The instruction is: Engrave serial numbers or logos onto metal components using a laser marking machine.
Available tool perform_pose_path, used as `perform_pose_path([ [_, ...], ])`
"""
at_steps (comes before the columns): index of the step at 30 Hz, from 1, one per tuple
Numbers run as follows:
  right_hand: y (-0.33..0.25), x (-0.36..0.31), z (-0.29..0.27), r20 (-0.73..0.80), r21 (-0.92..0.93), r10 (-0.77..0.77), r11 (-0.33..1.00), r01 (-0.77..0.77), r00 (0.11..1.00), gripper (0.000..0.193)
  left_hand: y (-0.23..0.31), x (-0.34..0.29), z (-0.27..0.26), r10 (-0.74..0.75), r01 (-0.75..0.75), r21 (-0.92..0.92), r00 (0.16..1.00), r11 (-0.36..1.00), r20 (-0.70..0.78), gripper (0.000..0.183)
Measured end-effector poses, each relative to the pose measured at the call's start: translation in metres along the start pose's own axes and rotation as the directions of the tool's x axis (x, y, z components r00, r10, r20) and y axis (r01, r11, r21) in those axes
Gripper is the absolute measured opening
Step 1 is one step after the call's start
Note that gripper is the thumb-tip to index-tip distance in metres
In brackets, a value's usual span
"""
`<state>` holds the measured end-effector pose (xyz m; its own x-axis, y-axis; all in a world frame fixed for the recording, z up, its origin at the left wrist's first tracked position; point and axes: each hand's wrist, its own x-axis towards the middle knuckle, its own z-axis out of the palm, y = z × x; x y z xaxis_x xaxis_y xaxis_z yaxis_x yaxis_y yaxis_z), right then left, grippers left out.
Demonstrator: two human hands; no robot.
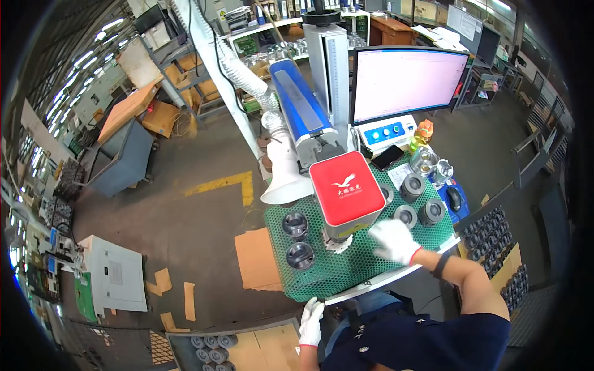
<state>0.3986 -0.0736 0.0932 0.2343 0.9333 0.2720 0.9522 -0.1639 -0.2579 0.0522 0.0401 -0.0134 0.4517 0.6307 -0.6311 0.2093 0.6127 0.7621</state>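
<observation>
My right hand, in a white glove, is over the green mat, just right of the marking machine's red-topped head. Motion blurs its fingers, so whether it grips anything cannot be told. My left hand, also gloved, is at the table's front edge with fingers extended and nothing visible in them. Two dark metal pistons, one farther and one nearer, stand on the mat's left side. Several grey pistons stand on the right. Beneath the head is a toothed metal fixture, partly hidden.
A monitor and a control box with knobs stand behind. A phone lies before them. A white suction funnel hangs left of the head. Trays of pistons are at the right and lower left. A mouse is at the right.
</observation>
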Motion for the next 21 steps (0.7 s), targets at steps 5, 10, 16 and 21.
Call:
perform_pose_path([
  [5, 0.082, -0.034, -0.003, 0.118, -0.114, 0.479, 0.877, -0.467, 0.870, 0.083, 0.033, 0.027, 0.049, 0.079, -0.110, 0.131, 0.973, 0.985, 0.216, 0.059],
  [10, 0.080, -0.038, 0.010, 0.199, 0.057, 0.646, 0.743, -0.667, 0.737, 0.093, 0.042, 0.017, 0.064, 0.083, -0.159, 0.223, 0.945, 0.962, 0.316, 0.065],
  [16, 0.004, -0.072, 0.060, 0.495, 0.733, 0.573, 0.129, -0.668, 0.653, 0.103, 0.031, -0.026, 0.055, 0.275, -0.428, 0.555, 0.900, 0.713, 0.340, 0.067],
  [21, -0.136, -0.018, 0.046, 0.788, 0.505, 0.034, -0.606, -0.615, 0.614, 0.074, 0.064, -0.055, 0.060, 0.418, -0.446, 0.754, 0.873, 0.481, 0.249, 0.047],
])
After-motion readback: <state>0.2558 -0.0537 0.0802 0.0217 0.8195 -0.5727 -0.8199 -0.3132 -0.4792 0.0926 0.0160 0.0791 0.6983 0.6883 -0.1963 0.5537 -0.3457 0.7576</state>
